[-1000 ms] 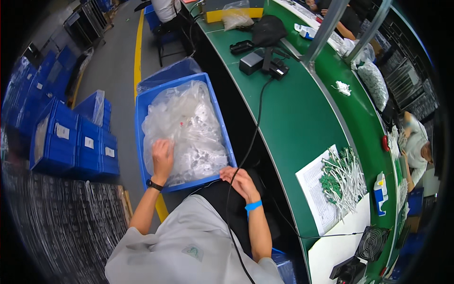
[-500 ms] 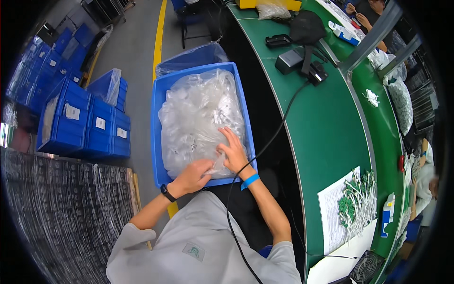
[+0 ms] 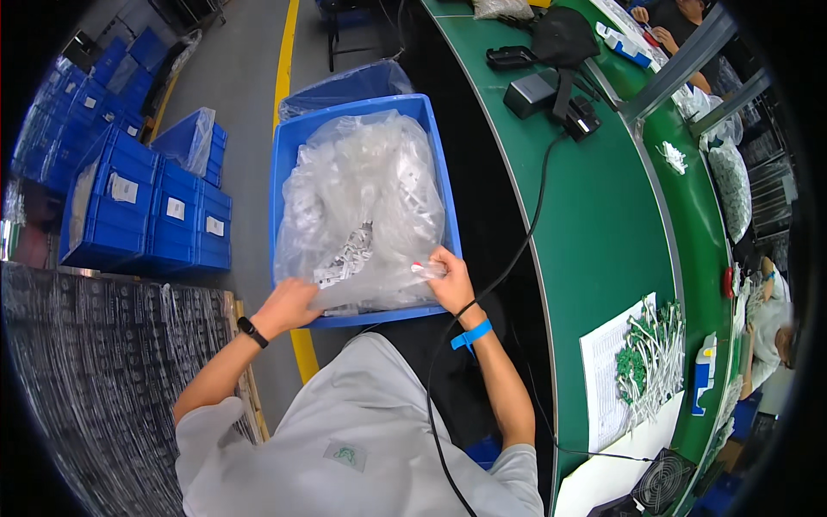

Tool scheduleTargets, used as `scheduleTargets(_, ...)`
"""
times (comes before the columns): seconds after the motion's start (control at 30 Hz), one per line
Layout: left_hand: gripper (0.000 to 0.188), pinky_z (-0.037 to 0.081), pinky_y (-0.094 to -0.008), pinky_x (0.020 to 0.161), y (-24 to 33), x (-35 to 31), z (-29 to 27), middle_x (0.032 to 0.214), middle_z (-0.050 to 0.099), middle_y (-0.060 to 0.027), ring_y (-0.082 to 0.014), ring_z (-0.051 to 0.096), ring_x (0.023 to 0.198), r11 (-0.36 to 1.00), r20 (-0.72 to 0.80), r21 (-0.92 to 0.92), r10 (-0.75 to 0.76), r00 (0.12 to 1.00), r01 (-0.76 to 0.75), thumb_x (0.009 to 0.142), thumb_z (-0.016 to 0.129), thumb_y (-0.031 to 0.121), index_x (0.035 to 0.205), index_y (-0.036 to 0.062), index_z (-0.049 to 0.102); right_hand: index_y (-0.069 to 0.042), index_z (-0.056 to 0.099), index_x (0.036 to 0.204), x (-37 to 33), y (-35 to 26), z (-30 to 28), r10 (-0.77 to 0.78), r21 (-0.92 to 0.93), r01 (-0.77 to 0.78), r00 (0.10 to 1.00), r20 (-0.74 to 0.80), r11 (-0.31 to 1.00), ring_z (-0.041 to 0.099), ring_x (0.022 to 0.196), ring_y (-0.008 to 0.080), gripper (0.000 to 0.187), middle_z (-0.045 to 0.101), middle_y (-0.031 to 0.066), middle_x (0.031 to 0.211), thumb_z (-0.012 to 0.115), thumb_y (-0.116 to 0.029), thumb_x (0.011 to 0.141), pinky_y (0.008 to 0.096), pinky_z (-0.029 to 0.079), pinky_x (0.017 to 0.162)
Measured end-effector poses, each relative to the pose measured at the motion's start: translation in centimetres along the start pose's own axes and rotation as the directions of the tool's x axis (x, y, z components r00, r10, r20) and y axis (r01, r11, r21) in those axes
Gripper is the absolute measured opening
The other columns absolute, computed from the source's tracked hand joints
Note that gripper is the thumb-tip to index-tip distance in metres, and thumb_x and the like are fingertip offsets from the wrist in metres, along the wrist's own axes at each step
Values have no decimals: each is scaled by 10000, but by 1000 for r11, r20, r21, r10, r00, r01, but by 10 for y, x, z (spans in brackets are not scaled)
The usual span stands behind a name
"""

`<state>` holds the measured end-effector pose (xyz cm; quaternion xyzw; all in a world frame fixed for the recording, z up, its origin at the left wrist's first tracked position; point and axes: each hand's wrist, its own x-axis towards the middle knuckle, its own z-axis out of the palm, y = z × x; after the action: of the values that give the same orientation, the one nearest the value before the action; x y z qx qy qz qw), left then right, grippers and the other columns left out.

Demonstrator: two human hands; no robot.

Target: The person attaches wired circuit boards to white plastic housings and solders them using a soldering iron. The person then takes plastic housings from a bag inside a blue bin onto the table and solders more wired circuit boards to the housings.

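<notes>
In front of me stands a blue plastic crate (image 3: 435, 138) lined with a large clear plastic bag (image 3: 357, 159). My left hand (image 3: 291, 303) grips the bag's edge at the crate's near left corner. My right hand (image 3: 450, 280) pinches the same edge at the near right, with a small red and white spot by its fingers. Between the hands the plastic is spread, and an opening shows small white pieces (image 3: 351, 257) inside; their kind is too small to make out. A black cable (image 3: 517, 258) passes over my right wrist.
A green workbench (image 3: 594, 241) runs along the right, carrying a bundle of white cables with green ends (image 3: 646, 362), printed sheets (image 3: 603, 388), and a black adapter (image 3: 530, 93). Blue crates (image 3: 129, 207) and a wrapped stack (image 3: 112, 379) stand left. Other people sit beyond the bench.
My hands have moved apart, left hand leftward and right hand slightly rightward, drawing the bag's edge open. The gathered plastic has parted and the white pieces inside now show.
</notes>
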<state>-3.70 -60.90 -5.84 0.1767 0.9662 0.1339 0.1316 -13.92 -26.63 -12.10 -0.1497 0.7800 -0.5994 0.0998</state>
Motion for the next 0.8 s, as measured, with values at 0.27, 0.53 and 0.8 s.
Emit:
scheduleTargets(0.27, 431, 472, -517, 828, 35, -84, 8, 964, 642, -230, -423, 595, 964, 980, -40, -50, -197, 980, 195, 888, 704, 405, 898, -14, 603, -72, 699, 973, -52, 13, -46, -379, -543, 404, 911, 164, 736, 686, 709, 344, 383, 705, 121, 808, 837, -297, 695, 433, 536, 629)
scheduleTargets(0.53, 262, 471, -437, 889, 8, -116, 25, 1019, 613, -126, -328, 586, 995, 975, -141, 202, 118, 983, -88, 802, 752, 226, 900, 50, 585, -52, 587, 945, -98, 21, -35, -224, -608, 315, 949, 224, 729, 651, 692, 361, 396, 660, 138, 780, 824, -269, 714, 456, 521, 645)
scheduleTargets(0.8, 251, 460, -407, 815, -14, -130, 40, 969, 565, -92, -282, 574, 936, 954, 118, 103, 270, 956, -282, 770, 712, 150, 968, 76, 578, -49, 596, 861, -94, 15, -37, -180, -642, 324, 943, 282, 695, 659, 726, 358, 317, 659, 142, 763, 812, -231, 718, 459, 523, 660)
